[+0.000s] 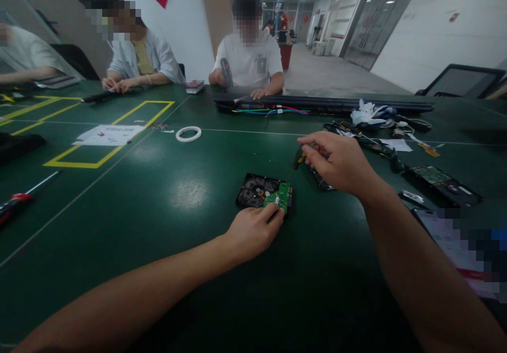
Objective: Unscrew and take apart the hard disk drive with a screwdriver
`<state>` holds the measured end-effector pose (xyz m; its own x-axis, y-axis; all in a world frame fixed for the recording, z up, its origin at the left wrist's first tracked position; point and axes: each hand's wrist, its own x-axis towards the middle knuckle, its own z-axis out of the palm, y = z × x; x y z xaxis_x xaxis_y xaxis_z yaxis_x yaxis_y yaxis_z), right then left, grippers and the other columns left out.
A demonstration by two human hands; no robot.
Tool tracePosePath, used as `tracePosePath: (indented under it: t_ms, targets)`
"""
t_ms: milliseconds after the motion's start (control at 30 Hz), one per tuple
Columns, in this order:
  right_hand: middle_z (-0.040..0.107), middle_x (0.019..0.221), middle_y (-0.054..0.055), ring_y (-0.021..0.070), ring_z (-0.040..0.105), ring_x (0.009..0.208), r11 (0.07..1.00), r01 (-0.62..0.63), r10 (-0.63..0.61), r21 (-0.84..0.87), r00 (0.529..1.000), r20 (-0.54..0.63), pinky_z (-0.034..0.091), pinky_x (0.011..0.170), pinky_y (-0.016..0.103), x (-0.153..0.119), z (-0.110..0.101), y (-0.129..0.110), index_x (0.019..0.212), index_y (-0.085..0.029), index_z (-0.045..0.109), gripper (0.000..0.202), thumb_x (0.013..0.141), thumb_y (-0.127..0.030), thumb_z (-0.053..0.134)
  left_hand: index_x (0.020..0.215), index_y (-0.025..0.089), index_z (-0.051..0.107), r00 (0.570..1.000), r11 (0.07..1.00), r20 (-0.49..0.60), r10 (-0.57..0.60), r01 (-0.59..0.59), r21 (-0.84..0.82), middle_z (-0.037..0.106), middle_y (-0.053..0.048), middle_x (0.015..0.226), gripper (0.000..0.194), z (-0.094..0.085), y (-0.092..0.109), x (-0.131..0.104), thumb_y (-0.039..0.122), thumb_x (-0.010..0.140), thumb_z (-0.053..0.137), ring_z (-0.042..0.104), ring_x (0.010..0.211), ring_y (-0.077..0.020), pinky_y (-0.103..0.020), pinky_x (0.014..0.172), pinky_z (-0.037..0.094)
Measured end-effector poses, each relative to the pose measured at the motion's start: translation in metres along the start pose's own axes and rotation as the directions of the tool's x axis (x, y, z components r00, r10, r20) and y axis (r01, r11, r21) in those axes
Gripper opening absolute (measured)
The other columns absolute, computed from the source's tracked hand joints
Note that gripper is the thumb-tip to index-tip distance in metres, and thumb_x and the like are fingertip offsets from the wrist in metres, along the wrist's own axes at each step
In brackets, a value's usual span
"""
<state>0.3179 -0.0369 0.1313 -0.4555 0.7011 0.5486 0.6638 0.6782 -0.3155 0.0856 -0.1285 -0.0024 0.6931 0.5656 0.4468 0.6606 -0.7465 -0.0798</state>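
A black hard drive (250,190) lies on the green table with its green circuit board (282,194) facing up. My left hand (253,232) grips the near edge of the drive, its fingertips at the board. In my right hand (336,161) is a small screwdriver (298,160) with a dark and yellow handle, closed between the fingers. Its thin shaft slants down to the far right corner of the circuit board; whether the tip sits in a screw is too small to tell. Partly hidden behind my right hand is a second hard drive (320,177).
Another hard drive (443,185) lies at the right, near tangled cables (372,144) and white gloves (368,114). A white ring (188,134) and a paper sheet (109,135) lie left of centre. A red-handled screwdriver (24,197) is far left. People sit across the table (178,279).
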Motion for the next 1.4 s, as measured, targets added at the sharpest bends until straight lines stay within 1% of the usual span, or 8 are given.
tracePosePath:
  t_ms: [167, 400, 600, 767, 967, 1200, 1333, 1400]
  targets:
    - [0.075, 0.100, 0.007, 0.0256, 0.068, 0.087, 0.998, -0.023, 0.021, 0.056, 0.999, 0.036, 0.052, 0.076, 0.039, 0.000, 0.001, 0.003, 0.115, -0.024, 0.075, 0.023, 0.098, -0.030, 0.061, 0.128, 0.011, 0.063, 1.000, 1.000, -0.005, 0.005, -0.005, 0.001, 0.067, -0.013, 0.115, 0.030, -0.001, 0.000, 0.000, 0.022, 0.106, 0.044, 0.069, 0.074, -0.0173, -0.032, 0.060, 0.061]
    - [0.074, 0.093, 0.006, 0.0207, 0.062, 0.075, 0.991, -0.074, 0.070, 0.109, 0.997, 0.041, 0.049, 0.068, 0.035, 0.000, 0.001, 0.006, 0.104, -0.024, 0.077, 0.019, 0.095, -0.038, 0.068, 0.126, 0.012, 0.063, 1.000, 1.000, 0.003, -0.015, 0.015, -0.013, 0.066, -0.013, 0.117, 0.029, -0.002, 0.000, 0.002, 0.024, 0.108, 0.044, 0.069, 0.074, -0.0171, -0.032, 0.061, 0.061]
    - [0.071, 0.077, 0.004, 0.0197, 0.061, 0.066, 0.970, -0.156, 0.153, 0.185, 0.988, 0.035, 0.048, 0.060, 0.033, -0.004, 0.004, 0.003, 0.102, -0.023, 0.075, 0.026, 0.095, -0.047, 0.067, 0.128, 0.013, 0.063, 0.999, 0.998, 0.016, -0.049, 0.050, -0.043, 0.065, -0.014, 0.120, 0.031, -0.004, 0.002, 0.001, 0.025, 0.107, 0.044, 0.069, 0.076, -0.0173, -0.032, 0.064, 0.062]
    - [0.074, 0.088, 0.004, 0.0147, 0.058, 0.061, 0.934, -0.197, 0.177, 0.299, 0.980, 0.092, 0.047, 0.056, 0.030, -0.004, 0.009, 0.001, 0.101, -0.022, 0.072, 0.023, 0.099, -0.043, 0.063, 0.126, 0.013, 0.064, 0.999, 0.998, 0.006, -0.044, 0.044, -0.052, 0.065, -0.014, 0.120, 0.030, -0.005, 0.002, 0.002, 0.024, 0.107, 0.044, 0.069, 0.077, -0.0176, -0.032, 0.065, 0.063]
    - [0.072, 0.084, 0.003, 0.0109, 0.058, 0.055, 0.853, -0.269, 0.203, 0.448, 0.961, 0.189, 0.045, 0.050, 0.026, 0.002, 0.009, -0.003, 0.096, -0.020, 0.073, 0.023, 0.099, -0.041, 0.063, 0.128, 0.012, 0.063, 1.000, 0.999, 0.009, -0.025, 0.026, -0.035, 0.065, -0.013, 0.122, 0.029, -0.003, 0.000, 0.001, 0.021, 0.104, 0.048, 0.070, 0.076, -0.0187, -0.035, 0.064, 0.064]
    - [0.076, 0.109, 0.008, 0.0102, 0.062, 0.059, 0.674, -0.376, 0.267, 0.636, 0.927, 0.264, 0.050, 0.049, 0.026, 0.003, 0.011, 0.009, 0.109, -0.020, 0.074, 0.023, 0.100, -0.036, 0.062, 0.130, 0.013, 0.062, 0.999, 0.999, 0.016, -0.031, 0.031, -0.036, 0.066, -0.014, 0.122, 0.030, -0.001, 0.000, 0.000, 0.022, 0.105, 0.046, 0.070, 0.076, -0.0181, -0.034, 0.065, 0.064]
    - [0.075, 0.110, 0.008, 0.0091, 0.059, 0.057, 0.586, -0.438, 0.279, 0.682, 0.899, 0.338, 0.043, 0.044, 0.025, 0.002, 0.008, 0.010, 0.115, -0.021, 0.076, 0.025, 0.096, -0.035, 0.067, 0.132, 0.014, 0.061, 0.999, 1.000, 0.020, -0.027, 0.028, -0.015, 0.065, -0.014, 0.123, 0.032, 0.001, -0.002, -0.002, 0.020, 0.104, 0.046, 0.071, 0.075, -0.0180, -0.034, 0.063, 0.064]
    - [0.075, 0.108, 0.008, 0.0088, 0.057, 0.056, 0.577, -0.450, 0.279, 0.681, 0.893, 0.353, 0.039, 0.042, 0.024, 0.002, 0.007, 0.010, 0.113, -0.020, 0.077, 0.026, 0.095, -0.037, 0.068, 0.132, 0.014, 0.061, 0.999, 1.000, 0.021, -0.026, 0.026, 0.001, 0.065, -0.015, 0.124, 0.032, 0.001, -0.002, -0.002, 0.019, 0.104, 0.046, 0.070, 0.075, -0.0178, -0.033, 0.063, 0.064]
